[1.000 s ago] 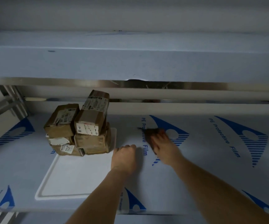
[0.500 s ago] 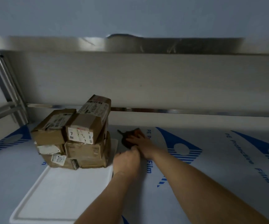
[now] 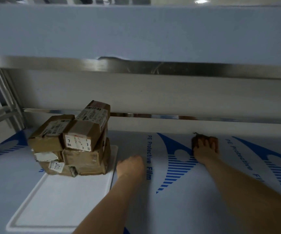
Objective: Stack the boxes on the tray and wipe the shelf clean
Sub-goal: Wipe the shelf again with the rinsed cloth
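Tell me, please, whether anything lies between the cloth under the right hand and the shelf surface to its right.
Nothing visible does. The right hand presses the brown cloth at the back of the shelf; the boxes and tray sit to its left.

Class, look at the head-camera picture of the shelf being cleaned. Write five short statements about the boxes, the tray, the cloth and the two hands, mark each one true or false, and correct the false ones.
1. The cardboard boxes are stacked at the far end of the white tray. True.
2. The right hand presses a brown cloth onto the shelf. True.
3. The left hand holds a box. False: it rests on the shelf just right of the tray, holding nothing.
4. The cloth lies on the tray. False: it is far to the right of the tray, against the shelf's back edge.
5. The shelf surface carries blue print reading "PE Protective Film". True.
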